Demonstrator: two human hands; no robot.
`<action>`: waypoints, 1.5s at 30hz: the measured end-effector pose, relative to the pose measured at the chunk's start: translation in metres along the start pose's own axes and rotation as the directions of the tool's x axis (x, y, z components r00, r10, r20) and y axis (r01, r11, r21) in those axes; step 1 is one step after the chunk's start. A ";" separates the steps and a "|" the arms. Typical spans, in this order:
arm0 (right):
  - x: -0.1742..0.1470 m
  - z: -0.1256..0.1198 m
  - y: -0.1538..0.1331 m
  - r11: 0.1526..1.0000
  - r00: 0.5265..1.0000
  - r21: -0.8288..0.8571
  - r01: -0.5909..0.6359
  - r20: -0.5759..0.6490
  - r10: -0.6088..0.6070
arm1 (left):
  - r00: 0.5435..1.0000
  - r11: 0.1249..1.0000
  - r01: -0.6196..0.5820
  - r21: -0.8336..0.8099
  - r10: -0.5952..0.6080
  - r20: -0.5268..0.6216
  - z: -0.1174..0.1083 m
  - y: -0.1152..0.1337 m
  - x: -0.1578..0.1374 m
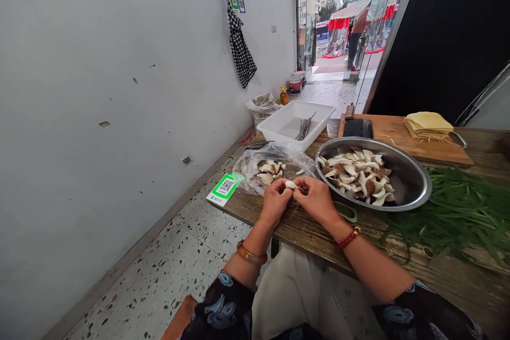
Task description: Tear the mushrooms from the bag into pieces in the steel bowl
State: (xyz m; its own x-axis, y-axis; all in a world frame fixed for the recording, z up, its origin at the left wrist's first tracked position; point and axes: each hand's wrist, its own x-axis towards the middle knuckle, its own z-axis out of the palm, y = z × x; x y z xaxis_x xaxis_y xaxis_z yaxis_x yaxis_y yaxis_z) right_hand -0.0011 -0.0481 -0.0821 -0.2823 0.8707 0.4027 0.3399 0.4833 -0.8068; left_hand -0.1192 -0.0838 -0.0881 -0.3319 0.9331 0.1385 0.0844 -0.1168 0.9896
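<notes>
Between my two hands, just over the table's near edge, is a small white piece of mushroom. My left hand pinches one side of it, and the fingers of my right hand close on the other. Right behind them lies an open clear plastic bag with more mushrooms in it. To the right of my hands stands a steel bowl partly filled with torn brown-and-white mushroom pieces.
A white plastic tub holding thin skewers stands behind the bag. At the back right, a cutting board bears a cleaver and stacked yellow sheets. Green leafy vegetables lie at right; a QR-code card is at the left corner.
</notes>
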 end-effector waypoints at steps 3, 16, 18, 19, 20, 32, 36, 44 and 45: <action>0.001 0.000 0.001 0.995 0.998 0.071 -0.065 0.026 0.063 | 1.000 1.000 0.015 -0.024 -0.015 0.011 -0.003 0.000 -0.001; 0.007 0.000 -0.003 0.734 0.928 0.567 -0.373 0.244 0.283 | 0.995 0.933 0.103 -0.345 -0.092 0.048 -0.006 0.006 -0.005; 0.009 0.002 -0.004 0.713 0.925 0.589 -0.380 0.242 0.294 | 0.993 0.891 0.117 -0.438 -0.097 0.068 -0.009 0.008 -0.005; 0.010 0.003 -0.004 0.707 0.925 0.597 -0.380 0.240 0.295 | 0.993 0.877 0.117 -0.466 -0.101 0.059 -0.010 0.009 -0.005; 0.011 0.003 -0.005 0.701 0.926 0.605 -0.378 0.238 0.294 | 0.993 0.874 0.119 -0.472 -0.109 0.049 -0.011 0.010 -0.005; 0.015 0.005 -0.001 0.651 0.936 0.673 -0.352 0.253 0.244 | 0.996 0.974 -0.009 -0.227 -0.012 -0.094 -0.006 0.039 0.003; 0.015 0.009 0.003 0.648 0.934 0.673 -0.356 0.269 0.234 | 0.981 0.985 -0.174 -0.001 0.174 -0.082 0.015 0.070 0.021; 0.015 0.007 0.002 0.721 0.950 0.621 -0.306 0.241 0.196 | 0.900 0.895 -0.380 0.232 0.300 0.318 0.100 0.106 0.064; 0.015 0.008 0.002 0.726 0.951 0.615 -0.307 0.237 0.201 | 0.892 0.899 -0.381 0.217 0.295 0.344 0.103 0.106 0.067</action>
State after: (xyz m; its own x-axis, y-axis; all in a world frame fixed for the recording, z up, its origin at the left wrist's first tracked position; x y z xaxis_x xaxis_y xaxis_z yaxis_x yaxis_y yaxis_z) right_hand -0.0116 -0.0345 -0.0810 -0.4127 0.9031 0.1186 -0.2185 0.0282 -0.9754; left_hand -0.0358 0.0009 0.0216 0.0521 0.9144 0.4015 0.4062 -0.3867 0.8279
